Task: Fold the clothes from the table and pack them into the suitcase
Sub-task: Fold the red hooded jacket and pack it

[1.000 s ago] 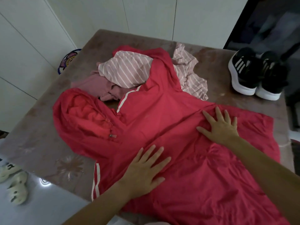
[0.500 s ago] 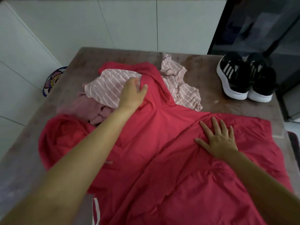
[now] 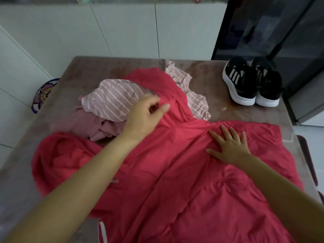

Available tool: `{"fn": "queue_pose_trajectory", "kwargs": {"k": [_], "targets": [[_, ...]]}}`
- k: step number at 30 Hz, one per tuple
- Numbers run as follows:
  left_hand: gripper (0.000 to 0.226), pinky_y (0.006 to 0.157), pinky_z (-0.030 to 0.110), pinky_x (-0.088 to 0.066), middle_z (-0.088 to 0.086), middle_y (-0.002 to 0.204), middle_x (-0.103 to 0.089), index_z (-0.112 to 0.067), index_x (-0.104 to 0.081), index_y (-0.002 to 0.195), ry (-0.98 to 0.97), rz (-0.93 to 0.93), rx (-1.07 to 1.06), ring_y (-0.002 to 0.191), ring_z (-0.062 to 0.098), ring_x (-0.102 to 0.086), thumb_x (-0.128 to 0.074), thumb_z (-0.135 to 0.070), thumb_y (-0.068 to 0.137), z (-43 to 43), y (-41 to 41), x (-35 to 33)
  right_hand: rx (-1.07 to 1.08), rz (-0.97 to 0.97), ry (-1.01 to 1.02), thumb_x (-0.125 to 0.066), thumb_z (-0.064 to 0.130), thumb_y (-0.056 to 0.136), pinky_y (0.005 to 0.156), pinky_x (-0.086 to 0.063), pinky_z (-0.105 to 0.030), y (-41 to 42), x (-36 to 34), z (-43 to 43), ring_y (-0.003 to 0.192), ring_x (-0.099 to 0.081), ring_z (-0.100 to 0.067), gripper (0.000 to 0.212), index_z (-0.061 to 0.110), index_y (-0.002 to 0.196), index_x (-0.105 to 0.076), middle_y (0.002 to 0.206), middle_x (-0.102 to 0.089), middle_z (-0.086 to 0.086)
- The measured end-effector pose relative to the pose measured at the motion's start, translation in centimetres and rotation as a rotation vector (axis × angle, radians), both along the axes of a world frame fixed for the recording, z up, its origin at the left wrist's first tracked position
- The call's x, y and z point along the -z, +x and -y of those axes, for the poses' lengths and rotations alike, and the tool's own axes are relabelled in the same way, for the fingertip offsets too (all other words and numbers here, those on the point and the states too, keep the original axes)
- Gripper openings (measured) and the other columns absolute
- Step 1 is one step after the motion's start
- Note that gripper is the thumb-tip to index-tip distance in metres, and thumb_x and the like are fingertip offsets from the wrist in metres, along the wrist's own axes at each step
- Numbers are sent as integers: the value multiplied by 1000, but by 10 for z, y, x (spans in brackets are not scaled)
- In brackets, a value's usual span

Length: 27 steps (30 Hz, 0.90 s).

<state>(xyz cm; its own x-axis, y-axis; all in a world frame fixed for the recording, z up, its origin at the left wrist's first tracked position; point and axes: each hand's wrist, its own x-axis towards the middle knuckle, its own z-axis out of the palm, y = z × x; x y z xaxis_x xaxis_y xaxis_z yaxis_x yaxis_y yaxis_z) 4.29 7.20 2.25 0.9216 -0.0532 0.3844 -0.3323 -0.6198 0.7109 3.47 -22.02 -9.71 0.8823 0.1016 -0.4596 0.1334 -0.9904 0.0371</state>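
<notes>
A red hooded jacket [image 3: 175, 172] lies spread over the brown table [image 3: 108, 67], hood at the left, one sleeve running up toward the far side. My left hand [image 3: 145, 116] pinches the edge of that sleeve with thumb and curled fingers. My right hand [image 3: 229, 146] presses flat on the jacket's body, fingers spread. Behind the sleeve lies a pink striped garment [image 3: 115, 100] on a plain pink one [image 3: 98, 127]. No suitcase is in view.
A pair of black sneakers with white soles [image 3: 250, 83] stands at the table's far right corner. White cabinet doors [image 3: 122, 28] line the wall behind. A dark glass door [image 3: 273, 32] is at the right. A patterned round object [image 3: 43, 93] sits beside the left edge.
My left hand left the jacket's front, reached up to the far sleeve and took hold of its edge. My right hand stayed flat on the jacket. The camera tilted up.
</notes>
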Motion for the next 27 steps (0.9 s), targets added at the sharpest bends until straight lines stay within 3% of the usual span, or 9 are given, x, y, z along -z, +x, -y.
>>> {"fn": "queue_pose_trajectory", "kwargs": {"k": [3, 5, 7, 10, 16, 18, 20, 23, 27], "targets": [[30, 57, 22, -34, -10, 62, -37, -22, -46, 65, 80, -62, 184, 61, 7, -39, -58, -41, 83, 14, -58, 10, 59, 109, 122, -29, 68, 89, 113, 2, -58, 4, -15, -6, 144, -12, -30, 61, 39, 143, -32, 157, -17, -4], [35, 58, 33, -40, -7, 65, -44, -19, -53, 65, 185, -191, 237, 63, 11, -47, -53, -50, 82, 17, -87, 28, 205, 309, 368, -37, 53, 94, 112, -15, -57, 6, -25, -16, 130, -40, -32, 46, 25, 126, -55, 138, -48, -8], [37, 62, 36, -44, -8, 68, -47, -22, -50, 66, 372, -321, 273, 68, 16, -54, -48, -56, 81, 19, -108, 49, 359, 399, 645, -43, 48, 93, 103, -36, -49, 6, -37, -32, 113, -55, -33, 41, 17, 116, -59, 118, -61, -11], [35, 69, 37, -47, -2, 78, -59, -18, -54, 72, 515, -536, 276, 79, 22, -60, -55, -50, 87, 20, -126, 76, 410, 323, 824, -52, 43, 93, 94, -45, -41, 0, -49, -54, 108, -59, -27, 41, 17, 124, -54, 114, -65, -7], [28, 75, 32, -47, 1, 99, -62, -17, -61, 97, 517, -574, 256, 90, 20, -61, -54, -42, 90, 30, -142, 90, 197, 177, 702, -69, 61, 70, 101, -41, -47, -19, -47, -90, 116, -56, -22, 83, 28, 139, -36, 128, -57, 2], [29, 78, 34, -47, 3, 100, -61, -15, -60, 99, 566, -562, 306, 93, 21, -59, -52, -41, 91, 36, -143, 87, 75, 217, 474, -64, 47, 80, 102, -35, -42, -23, -44, -100, 114, -57, -25, 63, 22, 134, -44, 124, -60, -1], [29, 77, 34, -46, 4, 98, -63, -14, -61, 96, 567, -535, 312, 92, 22, -59, -51, -41, 92, 43, -144, 77, 71, 350, 500, -58, 34, 87, 93, -37, -38, -24, -45, -100, 102, -61, -28, 32, 19, 115, -61, 106, -68, -4], [27, 77, 35, -47, 8, 98, -66, -12, -62, 100, 272, -552, 133, 92, 25, -62, -50, -35, 95, 49, -130, 64, 146, 387, 898, -64, 19, 87, 75, -44, -23, -30, -46, -80, 77, -62, -11, 19, 9, 102, -69, 85, -67, 1], [43, 86, 50, -53, 12, 99, -65, -12, -60, 93, -528, -786, -243, 92, 28, -64, -58, -53, 82, 52, -89, 58, 133, 63, 1294, -63, 21, 80, 62, -38, -20, -71, -55, -45, 60, -42, 1, 22, -1, 77, -60, 66, -48, 4]]}}
